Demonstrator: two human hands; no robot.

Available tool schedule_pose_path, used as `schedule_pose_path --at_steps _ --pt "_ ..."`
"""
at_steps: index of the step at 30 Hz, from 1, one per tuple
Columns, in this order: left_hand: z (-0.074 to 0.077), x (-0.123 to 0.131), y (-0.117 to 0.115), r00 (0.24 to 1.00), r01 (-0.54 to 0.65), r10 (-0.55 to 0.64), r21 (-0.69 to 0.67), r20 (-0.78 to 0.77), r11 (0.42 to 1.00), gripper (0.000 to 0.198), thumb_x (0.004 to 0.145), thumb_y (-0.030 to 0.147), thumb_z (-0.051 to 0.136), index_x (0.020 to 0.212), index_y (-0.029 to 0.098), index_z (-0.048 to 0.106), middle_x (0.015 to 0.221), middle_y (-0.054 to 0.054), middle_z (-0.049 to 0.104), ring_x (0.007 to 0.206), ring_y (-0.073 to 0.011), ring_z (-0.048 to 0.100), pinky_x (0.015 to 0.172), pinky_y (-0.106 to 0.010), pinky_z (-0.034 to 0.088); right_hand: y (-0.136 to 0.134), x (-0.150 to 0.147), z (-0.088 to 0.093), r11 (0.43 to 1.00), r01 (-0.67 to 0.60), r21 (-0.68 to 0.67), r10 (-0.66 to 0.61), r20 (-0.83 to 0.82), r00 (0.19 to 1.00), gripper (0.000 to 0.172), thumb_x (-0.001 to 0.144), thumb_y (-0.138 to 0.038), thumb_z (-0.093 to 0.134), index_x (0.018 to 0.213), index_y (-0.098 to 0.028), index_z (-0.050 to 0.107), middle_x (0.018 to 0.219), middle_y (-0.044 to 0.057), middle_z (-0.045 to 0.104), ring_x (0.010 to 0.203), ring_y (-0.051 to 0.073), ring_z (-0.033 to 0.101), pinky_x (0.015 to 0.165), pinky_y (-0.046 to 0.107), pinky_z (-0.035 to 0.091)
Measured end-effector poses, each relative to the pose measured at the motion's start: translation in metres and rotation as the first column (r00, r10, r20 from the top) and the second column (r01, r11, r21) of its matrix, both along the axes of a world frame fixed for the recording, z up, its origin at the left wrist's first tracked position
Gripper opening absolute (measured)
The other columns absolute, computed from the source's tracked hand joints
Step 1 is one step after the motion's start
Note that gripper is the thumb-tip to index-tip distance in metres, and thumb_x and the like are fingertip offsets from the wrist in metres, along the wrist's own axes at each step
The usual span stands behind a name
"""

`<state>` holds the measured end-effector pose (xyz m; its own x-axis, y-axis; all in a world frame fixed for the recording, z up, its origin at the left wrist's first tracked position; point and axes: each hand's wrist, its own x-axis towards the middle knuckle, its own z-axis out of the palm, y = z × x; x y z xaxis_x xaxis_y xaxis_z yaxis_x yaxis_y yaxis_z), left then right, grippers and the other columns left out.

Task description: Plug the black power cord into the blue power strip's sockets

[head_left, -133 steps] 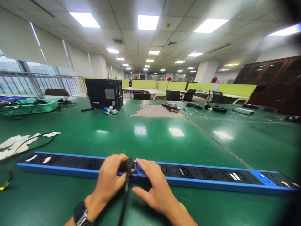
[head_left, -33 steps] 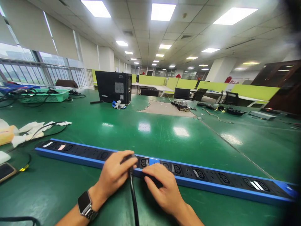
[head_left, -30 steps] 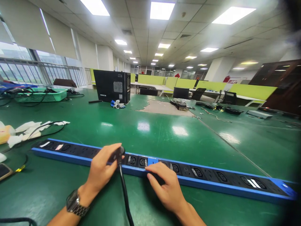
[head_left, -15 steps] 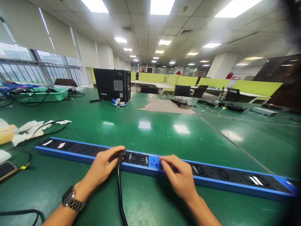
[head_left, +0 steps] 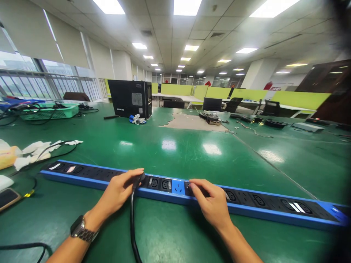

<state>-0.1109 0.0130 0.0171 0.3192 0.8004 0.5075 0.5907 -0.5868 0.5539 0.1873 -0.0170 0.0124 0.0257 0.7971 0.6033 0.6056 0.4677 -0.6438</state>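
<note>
We are in an open-plan office: behind the computer tower [head_left: 129, 99] we see desks [head_left: 178, 97] with lime partitions [head_left: 300, 100] and swivel chairs [head_left: 211, 104], with ceiling light panels [head_left: 187, 6] above it.

A single view, worn on the person's head, looks forward and slightly down across the green table [head_left: 181, 153]. It sits close to the near edge. The left hand [head_left: 117, 191], closed on a black plug [head_left: 140, 179], and the right hand [head_left: 212, 204] come up from the bottom of the frame. The blue power strip [head_left: 263, 206] runs left to right just under them. Beyond, the camera faces down the long office, taking in a black computer case [head_left: 130, 98], green partitions [head_left: 298, 99] and ceiling lights [head_left: 187, 6]. Straight lines bow outward near the edges, and the right edge is dark and blurred.
</note>
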Motion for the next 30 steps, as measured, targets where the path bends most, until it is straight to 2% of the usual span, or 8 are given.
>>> schedule_pose_path --at_steps 8,12,15,18,20,24,27,30 --pt "-0.008 0.001 0.002 0.991 -0.046 0.059 0.104 -0.122 0.994 0.03 0.087 0.032 0.057 0.115 0.024 0.063 0.113 -0.006 0.07 0.102 -0.0219 0.066 0.089 -0.039 0.053 0.001 -0.001 -0.005 1.0 -0.005 0.002 0.005 0.022 1.0 0.019 0.085 -0.031 0.055 0.084 -0.022 0.072 0.079 0.002 0.074 0.07 0.017 0.068 0.067 0.027 0.053" --pt "-0.009 0.003 -0.002 0.994 -0.075 0.087 0.173 -0.064 0.982 0.029 0.085 0.033 0.061 0.112 0.025 0.064 0.109 -0.005 0.071 0.1 -0.0215 0.066 0.088 -0.036 0.052 0.002 -0.001 -0.007 0.999 0.019 0.026 -0.02 0.02 1.0 0.018 0.085 -0.03 0.056 0.083 -0.022 0.072 0.077 0.001 0.074 0.069 0.016 0.068 0.066 0.026 0.053" --pt "-0.005 0.022 -0.008 0.986 -0.15 0.129 0.237 0.104 0.96 0.028 0.087 0.029 0.061 0.114 0.024 0.062 0.105 -0.004 0.071 0.094 -0.019 0.066 0.085 -0.032 0.052 0.002 -0.002 -0.008 0.996 0.066 0.06 -0.066 0.002 0.998 0.018 0.085 -0.03 0.056 0.083 -0.022 0.071 0.077 0.001 0.074 0.069 0.016 0.068 0.066 0.026 0.053" --pt "-0.001 0.057 -0.013 0.993 -0.061 0.032 0.268 0.112 0.961 0.028 0.086 0.026 0.062 0.113 0.023 0.062 0.103 -0.004 0.071 0.093 -0.0184 0.065 0.084 -0.031 0.051 0.003 -0.002 -0.009 0.991 0.106 0.085 -0.104 -0.027 0.994 0.019 0.085 -0.03 0.055 0.084 -0.021 0.071 0.078 0.002 0.074 0.069 0.016 0.068 0.066 0.027 0.053" --pt "0.0 0.083 -0.014 0.998 0.023 -0.036 0.221 0.052 0.975 0.026 0.084 0.023 0.063 0.111 0.023 0.063 0.101 -0.003 0.072 0.092 -0.019 0.065 0.083 -0.032 0.051 0.003 -0.001 -0.009 0.99 0.114 0.083 -0.11 -0.046 0.993 0.019 0.086 -0.031 0.055 0.084 -0.02 0.071 0.077 0.002 0.073 0.068 0.016 0.068 0.066 0.027 0.053" --pt "-0.002 0.12 -0.012 0.999 0.037 -0.034 0.072 -0.034 0.997 0.031 0.081 0.014 0.062 0.111 0.023 0.063 0.103 -0.002 0.072 0.093 -0.0202 0.064 0.083 -0.035 0.05 0.004 0.0 -0.01 0.993 0.108 0.055 -0.104 -0.07 0.992 0.02 0.086 -0.031 0.054 0.085 -0.02 0.071 0.076 0.003 0.073 0.067 0.017 0.068 0.064 0.027 0.053" --pt "-0.005 0.126 -0.009 0.995 0.058 -0.055 0.032 -0.086 0.998 0.035 0.08 0.012 0.06 0.112 0.025 0.063 0.106 -0.001 0.071 0.095 -0.0208 0.063 0.085 -0.037 0.049 0.003 0.002 -0.007 0.998 0.054 0.042 -0.052 -0.031 0.998 0.019 0.087 -0.029 0.053 0.087 -0.021 0.07 0.08 0.003 0.073 0.071 0.017 0.067 0.067 0.028 0.052" --pt "-0.008 0.119 -0.007 0.993 0.039 -0.037 0.019 -0.115 0.999 0.038 0.079 0.014 0.06 0.115 0.025 0.061 0.107 -0.003 0.07 0.098 -0.0217 0.062 0.088 -0.039 0.047 0.001 0.004 -0.002 0.996 -0.087 0.003 0.086 0.113 0.99 0.023 0.085 -0.023 0.053 0.104 -0.021 0.066 0.097 0.005 0.071 0.088 0.018 0.065 0.078 0.032 0.052"
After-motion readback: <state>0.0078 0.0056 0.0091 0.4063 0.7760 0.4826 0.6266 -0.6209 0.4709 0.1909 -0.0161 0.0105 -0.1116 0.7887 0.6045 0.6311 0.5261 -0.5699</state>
